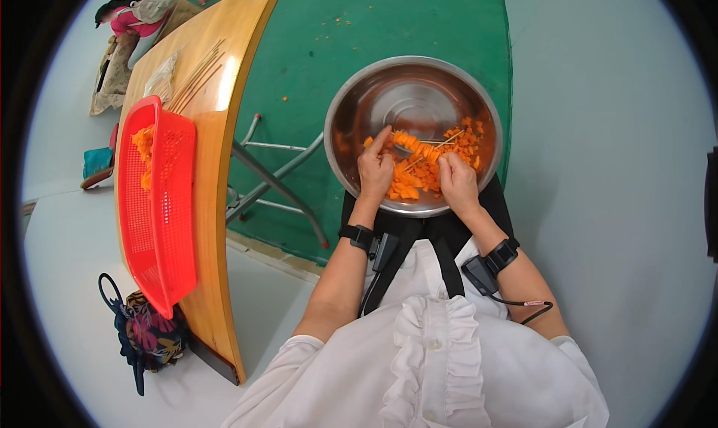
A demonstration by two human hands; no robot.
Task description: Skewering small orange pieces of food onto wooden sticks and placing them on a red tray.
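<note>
A wide steel bowl sits at my lap with many small orange pieces in it. Over them slants a skewer of orange pieces, threaded close together. My right hand is closed round its lower right end, thumb against the pieces. At the upper left end is my left hand, its index finger stretched out by the skewer and its thumb apart; its other fingers are partly hidden. A thin bare stick lies across the pieces on the right of the bowl.
On the wooden table to my left stand a red perforated basket with orange pieces, several thin sticks and a clear plastic bag. Metal table legs reach towards the bowl. A patterned bag and another person are farther left.
</note>
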